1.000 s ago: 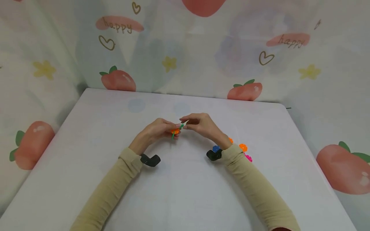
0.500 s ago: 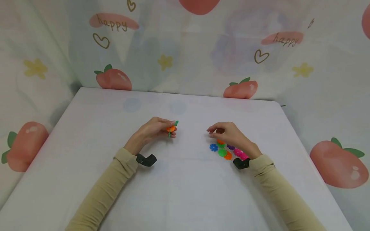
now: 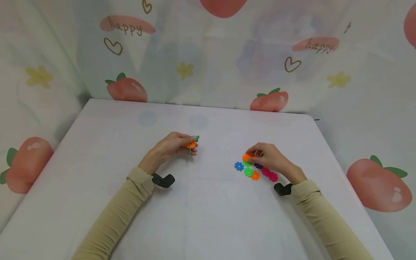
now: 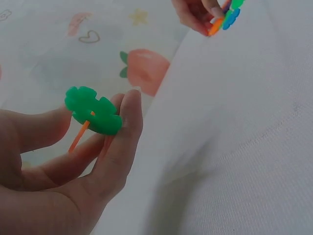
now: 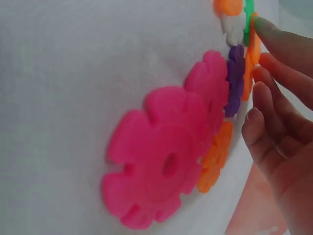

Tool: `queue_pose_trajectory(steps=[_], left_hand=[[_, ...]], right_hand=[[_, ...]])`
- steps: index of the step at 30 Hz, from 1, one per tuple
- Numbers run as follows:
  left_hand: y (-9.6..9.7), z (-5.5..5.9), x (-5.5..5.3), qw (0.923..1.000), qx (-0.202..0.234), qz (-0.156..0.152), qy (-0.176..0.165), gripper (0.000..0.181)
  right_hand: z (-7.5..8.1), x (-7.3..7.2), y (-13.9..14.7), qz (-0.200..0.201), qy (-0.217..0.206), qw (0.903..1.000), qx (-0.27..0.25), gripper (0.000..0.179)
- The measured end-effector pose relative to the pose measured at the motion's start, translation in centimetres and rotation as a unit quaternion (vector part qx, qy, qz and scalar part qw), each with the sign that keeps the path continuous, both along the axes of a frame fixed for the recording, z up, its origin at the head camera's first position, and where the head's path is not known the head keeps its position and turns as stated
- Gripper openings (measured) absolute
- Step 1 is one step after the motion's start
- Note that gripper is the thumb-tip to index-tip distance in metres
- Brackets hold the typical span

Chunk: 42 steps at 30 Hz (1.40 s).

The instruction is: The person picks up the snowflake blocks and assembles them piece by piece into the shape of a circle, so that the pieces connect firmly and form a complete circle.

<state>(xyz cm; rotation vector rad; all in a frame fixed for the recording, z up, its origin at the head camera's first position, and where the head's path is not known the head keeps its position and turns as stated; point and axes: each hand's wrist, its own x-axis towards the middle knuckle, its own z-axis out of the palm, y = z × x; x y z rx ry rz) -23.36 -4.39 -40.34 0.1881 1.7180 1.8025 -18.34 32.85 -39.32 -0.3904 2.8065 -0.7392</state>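
Observation:
My left hand [image 3: 173, 143], raised over the left middle of the table, pinches a few joined notched plastic snowflake discs. Among them are a green disc [image 4: 83, 100] and an orange disc [image 3: 192, 144], slotted together at an angle. On the right, my right hand [image 3: 268, 156] has its thumb and index finger pinching an orange snowflake disc [image 3: 246, 158] at the pile's far side. In the right wrist view the thumb [image 5: 281, 41] lies against that disc's edge, with the other fingers curled close by. A green disc [image 3: 248, 172] and a blue disc [image 3: 239, 166] lie just nearer.
Around the right hand lie more loose discs: pink ones [image 5: 142, 161], a purple one [image 5: 235, 81], a second orange one [image 3: 255, 176] and a white one [image 5: 233, 29]. The white table [image 3: 208, 216] backs onto a printed cloth [image 3: 214, 54]. Black wrist mounts [image 3: 164, 180] sit at both cuffs.
My right hand has left the left hand's joined discs, moved right and toward me, and come down onto the orange disc in the pile. The left hand keeps its hold, nearly still.

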Motion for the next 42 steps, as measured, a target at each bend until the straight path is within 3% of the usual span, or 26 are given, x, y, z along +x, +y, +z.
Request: queue_pose_trajectory(steps=[12,20,24,29,42], left_hand=[[-0.1,0.0,-0.1,1.0000,0.000,0.003,-0.001,0.045],[0.0,-0.1,0.0,1.0000,0.005,0.000,0.005,0.045],[0.1,-0.2,0.1,1.0000,0.002,-0.005,0.004,0.045],[0.0,-0.2,0.1,1.0000,0.003,0.000,0.005,0.044],[0.3,-0.1,-0.1,0.9999,-0.011,0.005,-0.004,0.043]], right_hand=[[-0.3,0.0,-0.2,0.005,0.005,0.9994,-0.032,0.018],[-0.3,-0.1,-1.3,-0.020,0.003,0.9915,-0.129,0.018],[-0.2,-0.5,-2.6,-0.014,-0.016,0.9835,-0.180,0.023],[0.0,-1.1,-4.9,-0.011,-0.016,0.9801,-0.198,0.031],[0.1,-3.2,-9.8,-0.016,-0.026,0.9665,-0.255,0.025]])
